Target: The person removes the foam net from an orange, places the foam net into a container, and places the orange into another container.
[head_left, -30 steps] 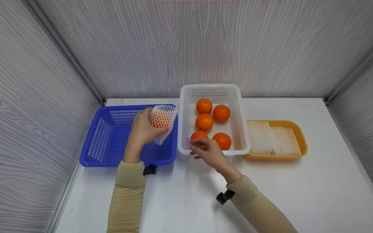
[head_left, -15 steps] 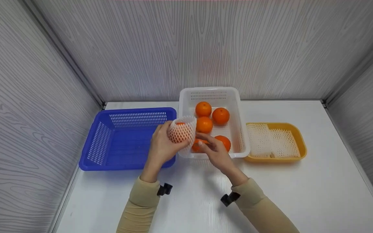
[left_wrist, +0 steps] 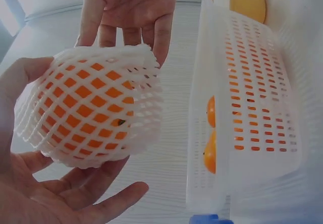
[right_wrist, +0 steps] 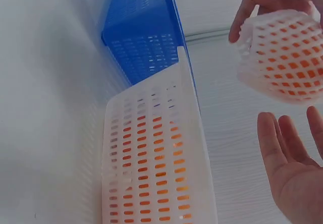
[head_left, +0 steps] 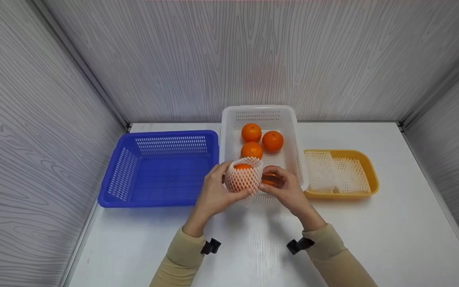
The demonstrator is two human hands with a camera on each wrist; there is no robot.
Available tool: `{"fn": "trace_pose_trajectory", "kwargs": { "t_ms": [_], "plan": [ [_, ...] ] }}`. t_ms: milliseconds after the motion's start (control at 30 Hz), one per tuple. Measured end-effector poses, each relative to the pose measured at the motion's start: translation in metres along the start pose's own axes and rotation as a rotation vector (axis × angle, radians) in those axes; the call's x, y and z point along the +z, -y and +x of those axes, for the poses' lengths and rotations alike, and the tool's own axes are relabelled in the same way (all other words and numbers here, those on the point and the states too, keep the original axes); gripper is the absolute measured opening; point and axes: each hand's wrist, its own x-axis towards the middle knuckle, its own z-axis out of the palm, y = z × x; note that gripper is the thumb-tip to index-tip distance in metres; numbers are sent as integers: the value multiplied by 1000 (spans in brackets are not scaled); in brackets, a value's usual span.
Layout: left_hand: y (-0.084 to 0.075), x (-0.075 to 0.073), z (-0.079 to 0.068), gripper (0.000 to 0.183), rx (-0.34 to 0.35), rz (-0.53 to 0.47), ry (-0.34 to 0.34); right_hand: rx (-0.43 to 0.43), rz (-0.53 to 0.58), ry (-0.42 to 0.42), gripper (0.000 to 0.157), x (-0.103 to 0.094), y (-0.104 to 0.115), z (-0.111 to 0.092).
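My left hand [head_left: 217, 191] grips an orange [head_left: 243, 166] wrapped in a white foam net sleeve [head_left: 242, 183], held up over the front of the white basket. In the left wrist view, thumb and fingers wrap the netted fruit, and the orange's stem spot shows through the mesh. The sleeve's loose end extends past the fruit. My right hand [head_left: 289, 191] is close beside the sleeve with fingers extended; the right wrist view shows its fingertips [right_wrist: 270, 133] just short of the net. Several oranges lie in the white basket [head_left: 301, 167], one partly hidden behind my right hand.
A blue basket [head_left: 157, 175] stands left of the white one. On the right, a yellow tray [head_left: 367, 175] holds flat white foam net sleeves [head_left: 349, 173]. Wood-grain panels [head_left: 253, 59] enclose the white table [head_left: 405, 223] at the back and sides.
My left hand has carried the netted orange rightward from over the blue basket to the front of the white basket. My right hand has shifted slightly right, and both hands now sit close together.
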Motion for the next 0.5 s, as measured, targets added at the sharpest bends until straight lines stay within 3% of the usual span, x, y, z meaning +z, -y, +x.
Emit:
{"fn": "trace_pose_trajectory", "kwargs": {
  "t_ms": [233,500],
  "plan": [
    [8,18,-11,75,32,-117,216,42,48,133,61,-22,-3,-23],
    [20,45,-25,79,17,-126,387,97,-149,229,64,-42,-13,-47]
  ]
}}
